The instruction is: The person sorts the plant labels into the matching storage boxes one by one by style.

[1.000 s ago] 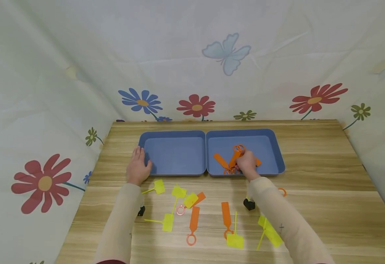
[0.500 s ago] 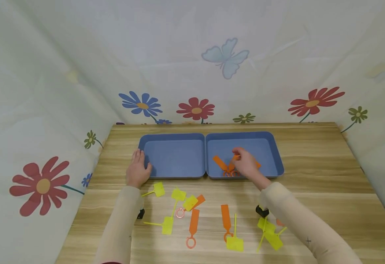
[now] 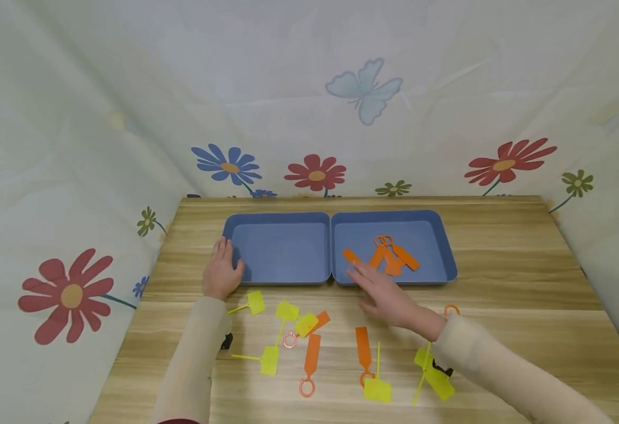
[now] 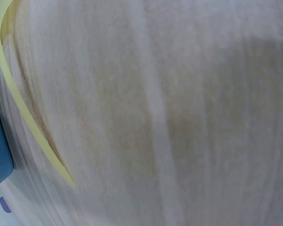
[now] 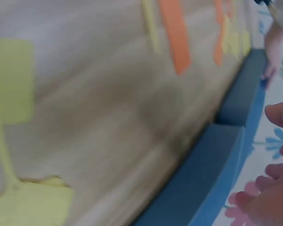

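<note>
Farthest back, the head view looks forward and down over 2 shallow blue rectangular trays (image 3: 282, 250), the wood-grain tabletop (image 3: 505, 253) and the white flower-printed sheet (image 3: 267, 70). The left wrist view faces the tabletop up close, 1 tray's edge at its left. The tilted right wrist view looks slantwise along both trays, sharing flat orange tags (image 3: 311, 353) with the head view.

Left shallow blue rectangular tray (image 3: 280, 247): interior open from above; left hand (image 3: 223, 274) blocks its left wall. Right shallow blue rectangular tray (image 3: 428, 235): far strip free; flat orange ring-ended tags (image 3: 406, 258) and right hand (image 3: 389, 297) obstruct the near side. Wood-grain bench (image 3: 505, 253): passage right of trays; flat yellow stemmed tags (image 3: 269, 360) clutter the front.
</note>
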A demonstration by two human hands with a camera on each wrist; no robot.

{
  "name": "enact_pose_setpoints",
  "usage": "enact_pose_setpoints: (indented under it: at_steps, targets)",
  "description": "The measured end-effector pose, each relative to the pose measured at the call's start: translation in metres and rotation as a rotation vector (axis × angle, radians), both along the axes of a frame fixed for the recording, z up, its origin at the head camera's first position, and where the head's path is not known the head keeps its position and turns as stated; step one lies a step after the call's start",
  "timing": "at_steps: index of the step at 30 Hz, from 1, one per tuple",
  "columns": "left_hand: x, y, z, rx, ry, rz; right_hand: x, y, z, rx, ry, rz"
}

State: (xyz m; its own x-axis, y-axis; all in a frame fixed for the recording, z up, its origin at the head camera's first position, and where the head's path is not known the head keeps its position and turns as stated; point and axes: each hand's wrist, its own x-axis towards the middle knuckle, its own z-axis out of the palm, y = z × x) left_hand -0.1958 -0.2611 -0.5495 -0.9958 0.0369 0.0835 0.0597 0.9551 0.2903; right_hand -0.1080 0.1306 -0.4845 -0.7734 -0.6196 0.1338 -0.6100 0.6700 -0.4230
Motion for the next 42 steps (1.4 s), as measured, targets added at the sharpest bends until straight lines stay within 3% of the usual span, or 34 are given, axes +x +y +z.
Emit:
enact_pose_setpoints:
  at_steps: [4,12,18,26,42]
  targets:
    - [0.0,0.001,0.002,0.003,0.003,-0.002,0.013,0.001,-0.009,0.104,0.061,0.115]
    - [-0.002,0.0,0.002,-0.002,0.013,-0.009,0.028,0.007,-0.032,0.323,0.281,0.304]
    - [-0.002,0.0,0.001,-0.009,0.02,-0.012,0.033,0.014,-0.044,0.367,0.291,0.387]
    - [-0.001,0.001,0.0,-0.003,0.024,-0.011,0.035,0.018,-0.051,0.395,0.248,0.391]
    - [-0.001,0.002,0.001,-0.005,0.01,-0.006,0.03,0.02,-0.053,0.368,0.333,0.368]
